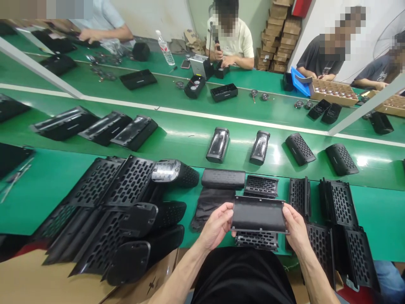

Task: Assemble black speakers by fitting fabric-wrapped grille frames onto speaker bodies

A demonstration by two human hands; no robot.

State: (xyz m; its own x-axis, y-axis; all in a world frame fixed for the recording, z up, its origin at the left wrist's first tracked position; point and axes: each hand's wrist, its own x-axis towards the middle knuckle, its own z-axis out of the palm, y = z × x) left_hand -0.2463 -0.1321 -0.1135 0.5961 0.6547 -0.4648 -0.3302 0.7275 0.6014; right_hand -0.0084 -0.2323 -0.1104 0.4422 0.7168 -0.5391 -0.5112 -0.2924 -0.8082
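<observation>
Both my hands hold one flat black rectangular panel (258,214) level above the near edge of the green bench. My left hand (218,223) grips its left end and my right hand (295,226) grips its right end. Directly beneath the panel lies a black perforated grille piece (256,240), and another grille piece (261,185) sits just beyond it. A black fabric sheet (209,204) lies to the left of my left hand, with a closed black speaker body (223,178) behind it.
Stacked perforated grilles (104,198) fill the near left; more grilles (338,207) stand on the right. Speaker bodies (218,145) ride the green conveyor belt (190,135). Three people work across the bench; cardboard boxes (280,33) are piled behind.
</observation>
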